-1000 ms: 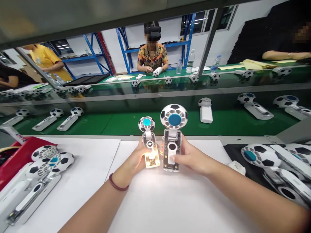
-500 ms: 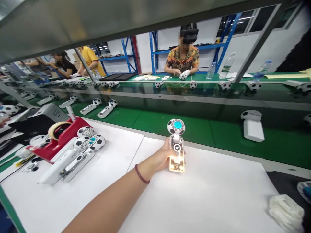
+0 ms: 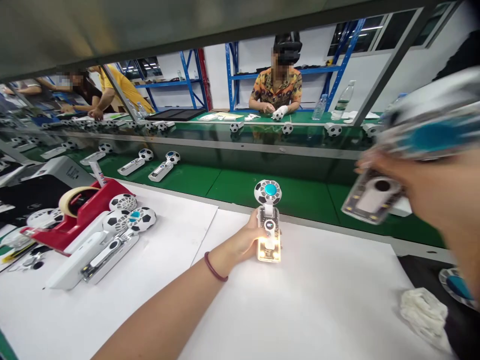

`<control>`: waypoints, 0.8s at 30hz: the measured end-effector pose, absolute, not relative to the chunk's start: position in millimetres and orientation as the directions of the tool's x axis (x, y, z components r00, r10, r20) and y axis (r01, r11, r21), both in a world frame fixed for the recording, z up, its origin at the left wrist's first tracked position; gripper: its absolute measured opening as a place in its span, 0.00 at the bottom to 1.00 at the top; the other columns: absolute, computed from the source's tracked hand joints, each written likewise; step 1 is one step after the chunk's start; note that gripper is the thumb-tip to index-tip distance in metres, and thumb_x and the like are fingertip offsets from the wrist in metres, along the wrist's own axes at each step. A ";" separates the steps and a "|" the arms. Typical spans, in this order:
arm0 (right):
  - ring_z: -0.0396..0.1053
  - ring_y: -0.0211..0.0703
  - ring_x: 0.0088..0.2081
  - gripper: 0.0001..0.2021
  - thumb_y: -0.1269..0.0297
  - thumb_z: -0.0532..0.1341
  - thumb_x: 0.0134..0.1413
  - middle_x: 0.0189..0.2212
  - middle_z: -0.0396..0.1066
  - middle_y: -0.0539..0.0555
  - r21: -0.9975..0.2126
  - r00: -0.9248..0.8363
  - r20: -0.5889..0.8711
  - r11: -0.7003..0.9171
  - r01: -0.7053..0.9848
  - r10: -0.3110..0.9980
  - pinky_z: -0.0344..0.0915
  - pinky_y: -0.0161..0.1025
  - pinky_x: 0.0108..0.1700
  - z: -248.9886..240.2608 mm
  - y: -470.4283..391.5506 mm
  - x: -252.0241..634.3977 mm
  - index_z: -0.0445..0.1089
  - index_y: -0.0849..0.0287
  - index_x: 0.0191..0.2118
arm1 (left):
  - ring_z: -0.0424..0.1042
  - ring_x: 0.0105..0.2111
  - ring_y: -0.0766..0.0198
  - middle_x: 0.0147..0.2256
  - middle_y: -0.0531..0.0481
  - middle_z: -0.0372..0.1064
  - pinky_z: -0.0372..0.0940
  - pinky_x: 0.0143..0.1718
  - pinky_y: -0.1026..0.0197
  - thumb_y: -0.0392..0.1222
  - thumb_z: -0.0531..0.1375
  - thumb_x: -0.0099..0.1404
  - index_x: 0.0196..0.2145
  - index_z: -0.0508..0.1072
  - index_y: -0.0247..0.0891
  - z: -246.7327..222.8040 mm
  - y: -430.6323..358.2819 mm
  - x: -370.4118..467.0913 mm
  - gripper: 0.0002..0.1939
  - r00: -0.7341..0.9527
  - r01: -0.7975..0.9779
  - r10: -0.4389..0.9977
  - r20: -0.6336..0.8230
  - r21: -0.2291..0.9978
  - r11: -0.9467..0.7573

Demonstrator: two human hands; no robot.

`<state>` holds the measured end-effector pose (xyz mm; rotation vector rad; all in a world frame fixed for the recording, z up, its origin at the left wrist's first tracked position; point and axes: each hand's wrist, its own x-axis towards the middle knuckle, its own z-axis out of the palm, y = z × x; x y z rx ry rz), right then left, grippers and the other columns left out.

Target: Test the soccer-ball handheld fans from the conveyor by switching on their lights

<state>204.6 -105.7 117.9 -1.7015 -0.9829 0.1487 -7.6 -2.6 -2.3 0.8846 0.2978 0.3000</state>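
Observation:
My left hand (image 3: 247, 240) is closed around the handle of a handheld fan (image 3: 268, 192) with a football-patterned head and a blue centre. Its clear handle is lit yellow and has a small round display; the fan stands upright above white paper. At the right, my right hand (image 3: 427, 182) grips a second football fan (image 3: 369, 197), raised close to the camera and smeared by motion. That fan's handle is clear and its lights look unlit. Behind it, a white fan handle (image 3: 402, 206) partly shows on the green belt.
A red tape dispenser (image 3: 80, 215) stands at left beside several football fans (image 3: 112, 250). More fans (image 3: 160, 170) lie along the green conveyor belt (image 3: 232, 187). A crumpled white cloth (image 3: 423, 312) lies at right. Across the belt sits a co-worker (image 3: 277, 90); a metal shelf hangs overhead.
My right hand has come into view at the right, holding a second fan. The left hand keeps its lit fan in nearly the same place. The view has shifted slightly.

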 end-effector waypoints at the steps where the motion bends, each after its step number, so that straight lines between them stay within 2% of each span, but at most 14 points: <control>1: 0.66 0.51 0.43 0.17 0.58 0.64 0.46 0.43 0.68 0.57 -0.830 0.668 0.350 -0.113 0.546 0.656 0.63 0.50 0.44 112.1 -98.7 207.1 0.69 0.61 0.42 | 0.70 0.29 0.60 0.32 0.52 0.66 0.64 0.33 0.53 0.28 0.58 0.47 0.46 0.53 0.45 -3.4 -2.2 -7.6 0.30 0.922 -0.128 0.365 -0.128 0.791 0.599; 3: 0.66 0.55 0.42 0.22 0.60 0.68 0.38 0.41 0.70 0.60 -0.784 0.703 0.289 -0.261 0.564 0.650 0.61 0.52 0.44 93.9 -81.3 216.8 0.70 0.62 0.42 | 0.70 0.30 0.60 0.33 0.51 0.67 0.64 0.33 0.52 0.29 0.57 0.48 0.47 0.53 0.45 -4.8 -1.8 -7.7 0.30 0.927 -0.117 0.353 -0.129 0.793 0.598; 4: 0.66 0.55 0.42 0.24 0.60 0.68 0.37 0.41 0.70 0.60 -0.765 0.716 0.249 -0.321 0.558 0.652 0.61 0.52 0.44 82.7 -72.4 223.9 0.69 0.62 0.43 | 0.70 0.30 0.60 0.33 0.51 0.67 0.64 0.34 0.52 0.29 0.57 0.48 0.47 0.53 0.45 -4.8 -1.9 -7.7 0.29 0.927 -0.109 0.351 -0.135 0.797 0.593; 6: 0.67 0.54 0.42 0.28 0.59 0.67 0.38 0.43 0.69 0.60 -0.776 0.744 0.171 -0.377 0.506 0.646 0.62 0.51 0.44 58.9 -58.1 240.3 0.65 0.60 0.48 | 0.70 0.29 0.61 0.33 0.51 0.67 0.64 0.34 0.53 0.29 0.57 0.49 0.47 0.53 0.45 -3.2 -2.4 -7.9 0.29 0.919 -0.090 0.362 -0.156 0.811 0.578; 9: 0.66 0.54 0.45 0.35 0.58 0.64 0.42 0.49 0.63 0.62 -0.846 0.806 0.070 -0.394 0.360 0.587 0.64 0.50 0.45 28.3 -53.5 259.2 0.54 0.57 0.58 | 0.70 0.30 0.61 0.33 0.52 0.66 0.64 0.35 0.53 0.29 0.59 0.49 0.47 0.52 0.45 0.9 -3.4 -7.6 0.30 0.912 -0.079 0.374 -0.170 0.821 0.566; 11: 0.62 0.56 0.51 0.37 0.58 0.62 0.44 0.54 0.57 0.63 -0.849 0.822 0.070 -0.399 0.347 0.566 0.62 0.51 0.49 13.9 -61.9 262.2 0.50 0.57 0.60 | 0.70 0.30 0.61 0.33 0.52 0.66 0.64 0.34 0.53 0.30 0.59 0.49 0.48 0.51 0.45 2.3 -3.9 -6.9 0.31 0.910 -0.073 0.377 -0.175 0.825 0.560; 13: 0.54 0.58 0.57 0.36 0.59 0.62 0.44 0.56 0.52 0.63 -0.801 0.807 0.134 -0.417 0.430 0.576 0.56 0.54 0.54 5.3 -76.0 257.1 0.51 0.56 0.60 | 0.70 0.29 0.60 0.33 0.51 0.66 0.64 0.33 0.53 0.31 0.60 0.48 0.48 0.50 0.45 1.7 -4.2 -6.0 0.32 0.907 -0.077 0.385 -0.169 0.834 0.547; 16: 0.49 0.57 0.60 0.30 0.58 0.60 0.46 0.57 0.52 0.59 -0.809 0.773 0.193 -0.349 0.474 0.604 0.50 0.56 0.58 3.9 -98.1 240.4 0.55 0.51 0.57 | 0.71 0.29 0.59 0.34 0.50 0.66 0.64 0.34 0.52 0.34 0.61 0.49 0.48 0.51 0.45 -1.1 -4.6 -5.0 0.31 0.895 -0.112 0.421 -0.148 0.840 0.532; 20: 0.52 0.51 0.59 0.23 0.57 0.60 0.48 0.55 0.58 0.54 -0.958 0.793 0.109 -0.148 0.244 0.600 0.50 0.53 0.59 16.5 -114.4 214.3 0.59 0.47 0.52 | 0.71 0.30 0.58 0.36 0.49 0.66 0.64 0.36 0.49 0.36 0.62 0.51 0.46 0.52 0.44 -3.0 -4.7 -5.2 0.27 0.906 -0.142 0.412 -0.101 0.843 0.519; 24: 0.59 0.48 0.55 0.19 0.58 0.60 0.48 0.52 0.61 0.54 -0.998 0.711 0.013 -0.035 0.054 0.703 0.56 0.51 0.57 24.7 -116.2 188.3 0.61 0.49 0.48 | 0.71 0.33 0.57 0.37 0.47 0.67 0.64 0.40 0.46 0.41 0.61 0.55 0.44 0.54 0.43 -2.2 -4.4 -6.6 0.23 0.933 -0.162 0.356 -0.052 0.822 0.546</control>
